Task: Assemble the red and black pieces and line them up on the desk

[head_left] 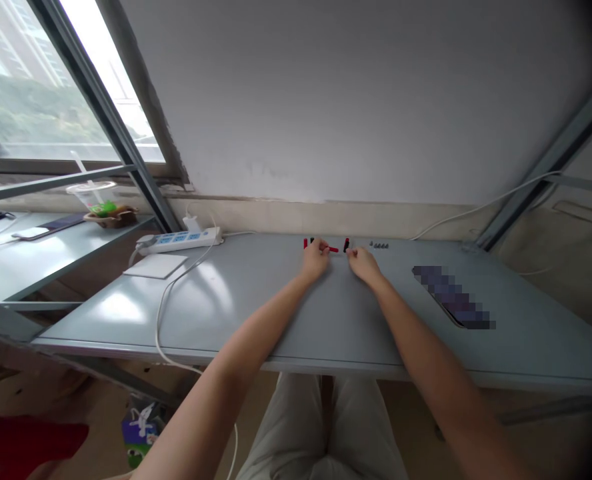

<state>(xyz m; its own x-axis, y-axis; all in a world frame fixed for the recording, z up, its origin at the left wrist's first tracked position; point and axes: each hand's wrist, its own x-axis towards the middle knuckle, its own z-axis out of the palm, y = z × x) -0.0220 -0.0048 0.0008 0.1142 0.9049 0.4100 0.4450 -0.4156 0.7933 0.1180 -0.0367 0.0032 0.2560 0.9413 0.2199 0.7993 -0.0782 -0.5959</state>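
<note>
Got a slim red stick-like piece (333, 249) pinched in the fingertips of the left hand (315, 260), with one end covered, near the back edge of the glossy grey counter (286, 320). Can see a short red-and-black piece (347, 245) right at the fingertips of the right hand (363, 261), but honestly can't tell if held or just touched. Also spotting a small red upright piece (305, 243) and a small black piece (312, 239) just behind the left hand, the latter partly hidden. Plus tiny dark bits (381, 246) in a row past the right hand, too small to identify. Can't make out the dark flat phone (453, 297) properly either, pixelated into blocks.
</note>
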